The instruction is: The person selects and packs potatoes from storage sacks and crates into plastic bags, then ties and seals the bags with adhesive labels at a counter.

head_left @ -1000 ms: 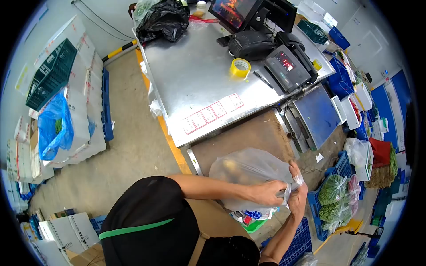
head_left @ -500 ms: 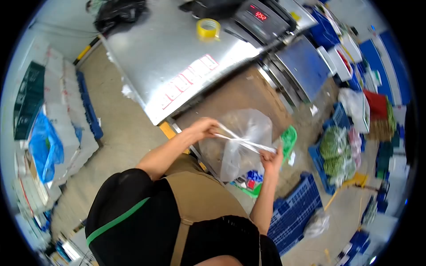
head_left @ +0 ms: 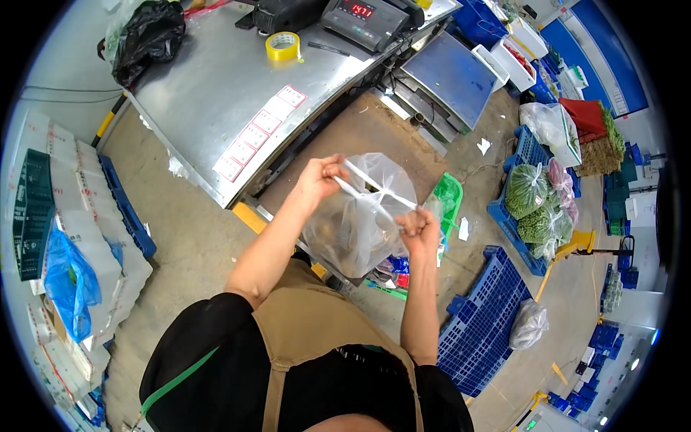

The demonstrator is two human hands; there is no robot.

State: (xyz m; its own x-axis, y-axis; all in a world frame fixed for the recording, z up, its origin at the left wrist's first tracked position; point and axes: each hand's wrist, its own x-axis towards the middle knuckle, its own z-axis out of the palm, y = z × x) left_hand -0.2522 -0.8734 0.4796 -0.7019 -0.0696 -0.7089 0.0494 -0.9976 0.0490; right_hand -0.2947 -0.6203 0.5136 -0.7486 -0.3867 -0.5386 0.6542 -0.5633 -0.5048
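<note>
A clear plastic bag (head_left: 353, 234) hangs between my two hands, its top gathered and its handles drawn crosswise into a knot or twist. My left hand (head_left: 322, 178) is closed around one handle end at the bag's upper left. On the other side, my right hand (head_left: 419, 227) pinches the other handle end. What the bag holds, if anything, is hard to make out through the plastic. Behind it lies a brown board surface (head_left: 363, 137), beside the metal table.
The steel table (head_left: 209, 93) carries a tape roll (head_left: 282, 47), red-bordered labels (head_left: 253, 137), a scale display (head_left: 363, 18) and a black bag (head_left: 147, 43). A green basket (head_left: 448, 198) stands right of the bag. Further right are a blue pallet (head_left: 482, 309) and bagged green vegetables (head_left: 536, 209).
My hands have moved up and slightly left in view, still holding the handle ends. The crossed handles look more tightly gathered. The camera view has shifted.
</note>
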